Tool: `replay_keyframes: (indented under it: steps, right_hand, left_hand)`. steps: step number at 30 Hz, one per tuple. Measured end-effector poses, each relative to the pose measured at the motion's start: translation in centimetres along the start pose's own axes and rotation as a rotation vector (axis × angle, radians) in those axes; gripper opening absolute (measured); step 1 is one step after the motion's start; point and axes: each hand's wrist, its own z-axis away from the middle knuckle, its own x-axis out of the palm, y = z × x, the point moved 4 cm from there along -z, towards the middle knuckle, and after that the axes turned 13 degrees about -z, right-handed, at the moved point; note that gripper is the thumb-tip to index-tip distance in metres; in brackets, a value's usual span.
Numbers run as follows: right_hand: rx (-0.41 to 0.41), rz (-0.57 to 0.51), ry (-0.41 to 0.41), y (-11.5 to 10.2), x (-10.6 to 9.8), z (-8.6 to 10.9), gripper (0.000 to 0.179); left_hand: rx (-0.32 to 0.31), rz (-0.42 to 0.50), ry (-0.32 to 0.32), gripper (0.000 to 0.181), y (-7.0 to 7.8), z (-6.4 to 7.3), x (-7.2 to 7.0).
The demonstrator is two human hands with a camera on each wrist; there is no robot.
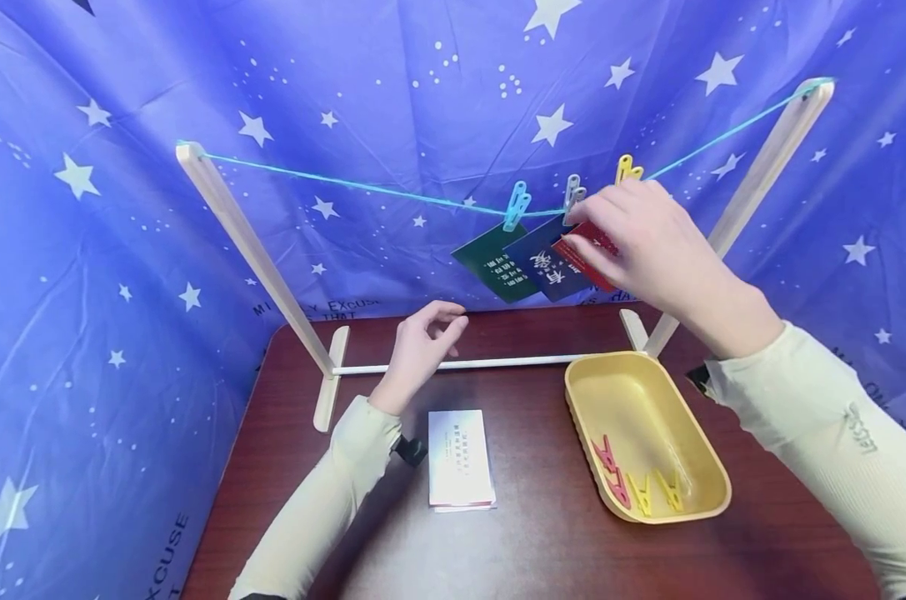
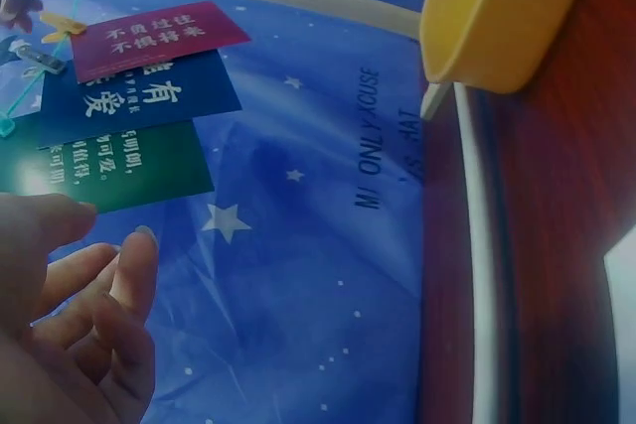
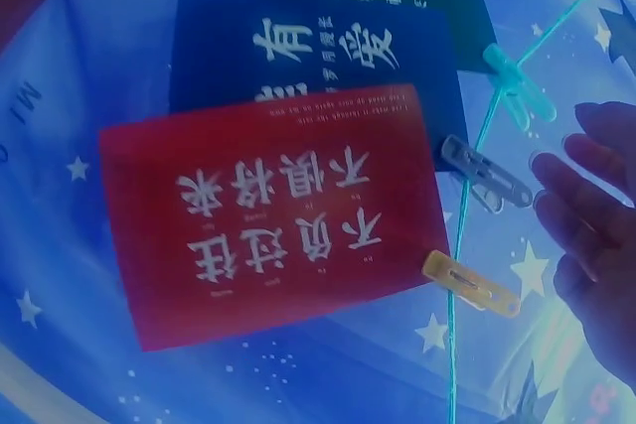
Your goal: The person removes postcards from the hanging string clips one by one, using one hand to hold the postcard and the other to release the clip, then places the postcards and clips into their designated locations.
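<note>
Three cards hang from a turquoise string [image 1: 362, 188]: a green card [image 1: 490, 258] under a light blue clothespin [image 1: 516, 207], a dark blue card [image 3: 318, 52] under a grey clothespin [image 3: 485, 172], and a red card [image 3: 278, 215] under a yellow clothespin [image 3: 471, 283]. The cards overlap. My right hand [image 1: 636, 237] is up at the string, in front of the red card in the head view. The right wrist view shows its fingers apart from the yellow pin, tips close to the grey pin's end, holding nothing. Loosely curled and holding nothing, my left hand [image 1: 426, 342] hovers below the green card.
Two wooden posts [image 1: 253, 258] with a white crossbar [image 1: 513, 362] hold up the string. On the dark red table [image 1: 332, 517] lie a stack of white cards [image 1: 458, 458] and a yellow tray [image 1: 633, 375] with red and yellow clothespins. Behind hangs a blue star-patterned cloth [image 1: 392, 100].
</note>
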Motion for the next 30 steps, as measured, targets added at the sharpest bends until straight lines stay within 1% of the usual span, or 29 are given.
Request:
replay_keyframes:
  steps: [5,9,11,14,16,18,20,24,27,30]
  right_hand:
    - [0.003,-0.028,-0.013,0.4,-0.5,-1.7,0.017]
    - [0.011,-0.046,-0.032,0.7,-0.7,-3.3,0.018]
    - [0.016,-0.043,-0.055,0.9,-0.8,-4.2,0.020]
    - [0.035,-0.043,-0.111,1.2,-0.8,-5.4,0.023]
    - [0.065,-0.052,-0.156,1.5,-0.7,-6.0,0.026]
    - [0.113,-0.069,-0.203,1.9,-0.5,-6.3,0.029]
    - [0.170,-0.089,-0.246,2.3,-0.3,-6.4,0.033]
    - [0.268,-0.131,-0.319,3.0,0.4,-6.4,0.040]
    - [0.298,-0.134,-0.346,3.3,0.9,-6.4,0.043]
    - [0.315,-0.122,-0.355,3.6,1.1,-6.4,0.044]
  left_hand:
    - [-0.003,0.035,0.015,0.023,0.2,-1.5,0.2]
    - [-0.003,0.093,0.047,0.024,0.2,-2.8,0.4]
    - [-0.003,0.125,0.057,0.026,0.2,-3.2,0.5]
    - [-0.011,0.186,0.054,0.027,0.4,-3.7,0.7]
    - [-0.021,0.221,0.048,0.028,0.5,-4.0,0.9]
    - [-0.032,0.245,0.038,0.028,0.5,-4.2,1.0]
    - [-0.046,0.257,0.028,0.029,0.4,-4.3,1.2]
    - [-0.050,0.268,0.021,0.028,0.5,-4.4,1.6]
    - [-0.034,0.272,0.039,0.025,0.7,-4.6,1.8]
    - [-0.023,0.274,0.056,0.024,1.0,-4.8,2.0]
